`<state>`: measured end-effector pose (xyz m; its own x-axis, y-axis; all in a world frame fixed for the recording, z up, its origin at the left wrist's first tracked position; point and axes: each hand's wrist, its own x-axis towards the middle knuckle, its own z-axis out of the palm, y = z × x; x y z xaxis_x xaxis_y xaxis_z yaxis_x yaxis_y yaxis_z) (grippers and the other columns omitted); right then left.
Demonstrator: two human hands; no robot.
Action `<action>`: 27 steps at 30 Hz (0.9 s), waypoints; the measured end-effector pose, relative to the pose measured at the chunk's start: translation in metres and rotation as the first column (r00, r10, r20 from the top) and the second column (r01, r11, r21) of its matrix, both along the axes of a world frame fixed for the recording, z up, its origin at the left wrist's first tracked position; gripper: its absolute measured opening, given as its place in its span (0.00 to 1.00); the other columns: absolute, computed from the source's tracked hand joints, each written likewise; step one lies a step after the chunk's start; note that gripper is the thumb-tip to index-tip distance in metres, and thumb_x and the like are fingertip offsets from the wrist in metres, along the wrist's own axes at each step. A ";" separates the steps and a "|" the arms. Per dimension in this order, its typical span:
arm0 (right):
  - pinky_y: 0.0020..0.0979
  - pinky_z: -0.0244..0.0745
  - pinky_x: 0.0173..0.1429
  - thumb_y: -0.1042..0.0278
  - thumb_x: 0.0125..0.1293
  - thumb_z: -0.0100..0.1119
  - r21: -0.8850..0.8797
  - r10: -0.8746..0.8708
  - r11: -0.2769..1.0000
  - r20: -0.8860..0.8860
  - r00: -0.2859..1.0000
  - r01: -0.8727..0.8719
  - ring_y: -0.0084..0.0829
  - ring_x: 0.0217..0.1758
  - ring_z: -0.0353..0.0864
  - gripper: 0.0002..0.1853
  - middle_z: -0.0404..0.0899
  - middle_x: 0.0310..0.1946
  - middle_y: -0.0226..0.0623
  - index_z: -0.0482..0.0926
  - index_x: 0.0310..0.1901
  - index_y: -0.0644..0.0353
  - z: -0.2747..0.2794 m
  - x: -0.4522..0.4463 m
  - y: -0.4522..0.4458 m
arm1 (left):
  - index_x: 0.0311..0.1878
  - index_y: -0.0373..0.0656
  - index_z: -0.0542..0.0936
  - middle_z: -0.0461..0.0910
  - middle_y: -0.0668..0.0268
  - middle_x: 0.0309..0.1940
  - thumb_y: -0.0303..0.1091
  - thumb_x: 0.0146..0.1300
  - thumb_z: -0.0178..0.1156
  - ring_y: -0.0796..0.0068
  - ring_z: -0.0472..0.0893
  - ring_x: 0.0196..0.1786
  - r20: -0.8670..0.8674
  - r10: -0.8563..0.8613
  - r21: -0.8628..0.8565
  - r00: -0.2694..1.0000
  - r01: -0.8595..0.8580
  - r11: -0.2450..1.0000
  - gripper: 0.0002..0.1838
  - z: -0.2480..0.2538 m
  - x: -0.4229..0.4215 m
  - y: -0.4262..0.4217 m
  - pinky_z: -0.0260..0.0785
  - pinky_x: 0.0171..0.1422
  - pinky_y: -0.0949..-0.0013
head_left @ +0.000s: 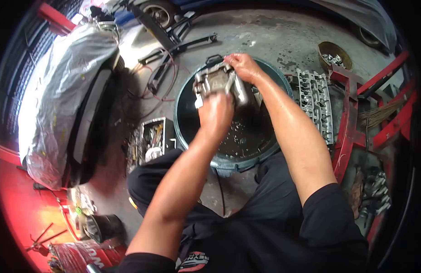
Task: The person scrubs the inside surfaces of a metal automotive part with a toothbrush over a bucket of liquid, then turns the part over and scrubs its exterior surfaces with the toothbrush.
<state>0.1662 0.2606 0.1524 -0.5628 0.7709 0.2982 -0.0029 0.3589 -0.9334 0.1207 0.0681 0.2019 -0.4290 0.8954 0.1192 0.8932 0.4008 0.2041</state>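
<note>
A grimy metal engine part (215,81), boxy with a rounded shiny side, is held tilted over a round green tub (177,107) of dark liquid. My right hand (244,67) grips its far right edge, fingers curled over the rim. Against the near face of the part, my left hand (216,111) is closed and slightly blurred by motion. A small white bit shows beside its knuckles, but what the fingers hold is hidden. Both forearms look wet. Bubbles or specks float on the liquid below.
Right of the tub lie cylinder heads (316,102) beside a red metal frame (347,118). A bowl of small metal parts (334,57) stands farther back. On the left are a tool box (153,136), a black wheeled stand (167,43) and a plastic-covered car part (67,91).
</note>
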 end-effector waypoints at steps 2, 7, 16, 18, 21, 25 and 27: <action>0.36 0.74 0.51 0.51 0.69 0.54 0.107 -0.068 0.994 0.323 0.944 0.035 0.44 0.39 0.82 0.20 0.85 0.37 0.46 0.83 0.42 0.62 0.037 0.009 -0.015 | 0.36 0.40 0.84 0.83 0.50 0.26 0.45 0.72 0.47 0.46 0.84 0.35 0.045 -0.055 -0.025 0.997 0.056 0.998 0.21 0.003 -0.015 0.005 0.76 0.41 0.48; 0.41 0.73 0.58 0.39 0.64 0.54 0.509 0.011 0.810 0.484 0.875 -0.292 0.46 0.52 0.81 0.26 0.83 0.43 0.45 0.83 0.46 0.57 0.063 -0.030 -0.047 | 0.32 0.43 0.79 0.79 0.44 0.24 0.52 0.70 0.51 0.39 0.79 0.33 0.368 -0.039 0.033 0.929 0.029 0.999 0.22 -0.060 -0.039 -0.095 0.70 0.39 0.43; 0.44 0.74 0.49 0.32 0.55 0.62 0.364 -0.230 0.916 0.821 0.522 -0.168 0.48 0.43 0.84 0.35 0.84 0.38 0.53 0.83 0.42 0.64 0.105 -0.028 -0.044 | 0.36 0.33 0.78 0.81 0.40 0.34 0.41 0.63 0.58 0.37 0.81 0.42 0.564 0.394 -0.028 0.726 -0.460 0.888 0.16 -0.189 -0.127 -0.094 0.73 0.49 0.44; 0.40 0.74 0.45 0.38 0.58 0.64 0.280 -0.222 0.960 0.776 0.590 -0.008 0.42 0.37 0.84 0.32 0.83 0.32 0.54 0.82 0.40 0.69 0.107 -0.019 -0.047 | 0.39 0.34 0.78 0.82 0.40 0.36 0.34 0.61 0.56 0.39 0.82 0.43 0.565 0.420 -0.110 0.710 -0.440 0.891 0.11 -0.220 -0.148 -0.055 0.75 0.51 0.47; 0.32 0.73 0.42 0.41 0.60 0.65 0.333 -0.353 0.933 0.777 0.521 0.135 0.26 0.33 0.78 0.30 0.82 0.28 0.44 0.83 0.39 0.70 0.103 -0.014 -0.037 | 0.43 0.38 0.82 0.84 0.46 0.41 0.34 0.65 0.47 0.47 0.84 0.48 0.472 0.310 -0.259 0.825 -0.206 0.943 0.15 -0.307 -0.208 0.004 0.77 0.53 0.51; 0.26 0.73 0.43 0.44 0.63 0.66 0.067 -0.319 0.927 0.660 0.680 0.370 0.21 0.34 0.77 0.29 0.83 0.33 0.34 0.83 0.44 0.70 0.083 0.004 -0.007 | 0.45 0.42 0.84 0.85 0.52 0.44 0.36 0.69 0.45 0.54 0.84 0.49 0.363 0.323 -0.384 0.874 -0.175 0.906 0.17 -0.356 -0.270 0.057 0.77 0.54 0.52; 0.27 0.75 0.45 0.45 0.65 0.64 -0.092 -0.294 0.886 0.645 0.705 0.454 0.23 0.36 0.79 0.31 0.84 0.36 0.37 0.80 0.47 0.73 0.082 0.015 0.009 | 0.46 0.42 0.84 0.84 0.51 0.46 0.37 0.68 0.46 0.53 0.84 0.49 0.517 0.575 -0.381 0.635 -0.431 0.818 0.17 -0.387 -0.256 0.063 0.77 0.53 0.52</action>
<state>0.1814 0.2693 0.2340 -0.2096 0.9555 -0.2074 0.6693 -0.0144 -0.7428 -0.1358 0.1309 -0.1851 -0.7344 0.4883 -0.4714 0.2631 0.8451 0.4653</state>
